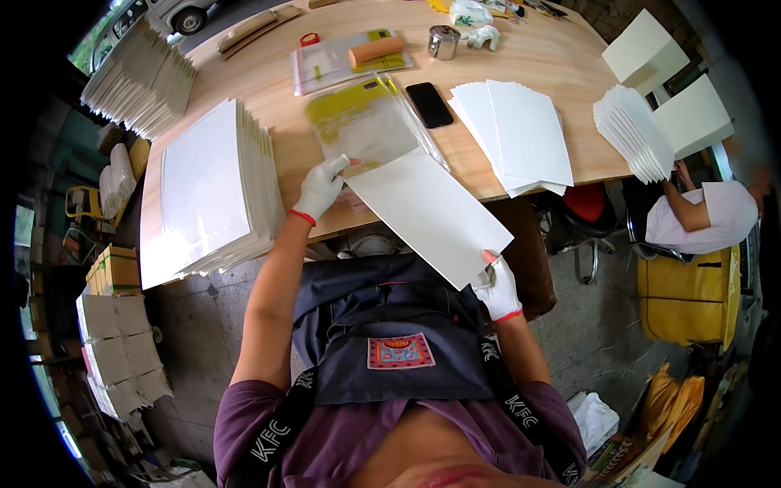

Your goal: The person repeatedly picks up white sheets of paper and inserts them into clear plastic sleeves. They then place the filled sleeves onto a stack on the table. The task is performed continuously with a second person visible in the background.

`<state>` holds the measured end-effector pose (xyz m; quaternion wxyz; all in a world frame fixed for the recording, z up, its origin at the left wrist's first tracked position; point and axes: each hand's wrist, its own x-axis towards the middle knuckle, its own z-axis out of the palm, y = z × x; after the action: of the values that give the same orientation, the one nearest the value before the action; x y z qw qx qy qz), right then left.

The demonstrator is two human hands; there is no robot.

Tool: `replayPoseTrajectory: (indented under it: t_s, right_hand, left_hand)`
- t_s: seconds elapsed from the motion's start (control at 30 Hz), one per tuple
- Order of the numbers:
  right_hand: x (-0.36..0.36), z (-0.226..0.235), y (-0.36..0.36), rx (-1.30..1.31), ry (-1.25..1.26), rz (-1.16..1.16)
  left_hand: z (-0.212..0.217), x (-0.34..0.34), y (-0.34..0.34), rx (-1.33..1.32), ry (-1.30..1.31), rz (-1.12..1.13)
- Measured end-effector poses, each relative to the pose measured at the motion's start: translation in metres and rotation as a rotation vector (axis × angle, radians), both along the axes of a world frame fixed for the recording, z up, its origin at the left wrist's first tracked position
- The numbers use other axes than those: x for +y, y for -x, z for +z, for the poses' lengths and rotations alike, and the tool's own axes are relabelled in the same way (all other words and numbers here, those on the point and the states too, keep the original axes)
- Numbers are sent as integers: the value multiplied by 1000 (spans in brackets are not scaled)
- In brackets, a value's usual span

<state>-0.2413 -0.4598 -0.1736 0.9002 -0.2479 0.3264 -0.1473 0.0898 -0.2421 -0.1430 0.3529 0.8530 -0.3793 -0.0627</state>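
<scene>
A white rectangular sheet [431, 215] slants above the table's near edge, its far end over the clear plastic bags [358, 118]. My right hand [498, 291], in a white knitted glove with a bare thumb tip, grips the sheet's near right corner. My left hand [322, 189], gloved likewise, is closed at the near edge of the top bag, beside the sheet's left corner. The bag edge between its fingers is partly hidden. Yellow printing shows on the bags. Right of them lie a black phone [429, 105] and a fanned stack of white sheets [521, 134].
Tall stacks of bagged white sheets [207, 183] stand on the table's left. Farther back are more bags with an orange roll [377, 51] and a metal canister [443, 42]. White stacks [634, 134] line the right edge. Another person [704, 213] sits beyond, near a red stool [584, 207].
</scene>
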Motion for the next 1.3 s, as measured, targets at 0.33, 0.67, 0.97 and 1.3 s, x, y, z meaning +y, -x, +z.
replayPoseTrajectory:
  t_s: [0.33, 0.67, 0.97, 1.3]
  right_hand:
    - [20, -10, 3, -151, 30, 117]
    - [37, 26, 9, -125, 94, 163]
    - [45, 36, -2, 48, 184, 178]
    - [86, -42, -93, -170, -334, 123]
  left_hand:
    - [1, 6, 30, -253, 86, 74]
    - [-58, -48, 102, 592, 1195, 441]
    - [-123, -46, 122, 1398, 986, 65]
    - [-142, -16, 174, 1192, 789, 433]
